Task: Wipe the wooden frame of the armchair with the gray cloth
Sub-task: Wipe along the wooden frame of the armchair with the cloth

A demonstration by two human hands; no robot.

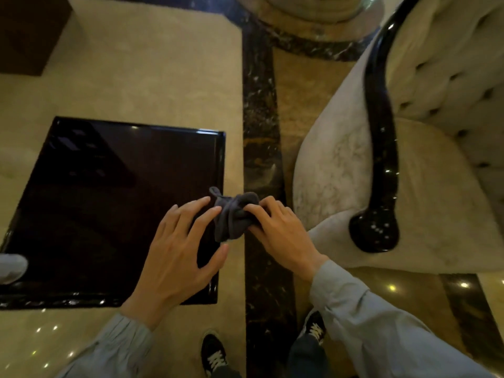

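Observation:
A crumpled gray cloth point(233, 215) hangs in the air at the right edge of a dark glossy side table point(109, 203). My right hand point(281, 230) pinches the cloth from the right with its fingertips. My left hand point(180, 249) is spread over the table, its fingertips touching the cloth's left side. To the right stands a cream tufted armchair point(441, 105). Its glossy dark wooden frame point(380, 137) curves down the arm and ends in a rounded knob point(373, 231), a short way right of my right hand.
The floor is beige marble with a dark marble strip point(259, 118) between table and chair. A round column base point(308, 28) stands at the back. My two sneakers point(215, 353) are at the bottom. A gray object point(11, 267) pokes in at the left edge.

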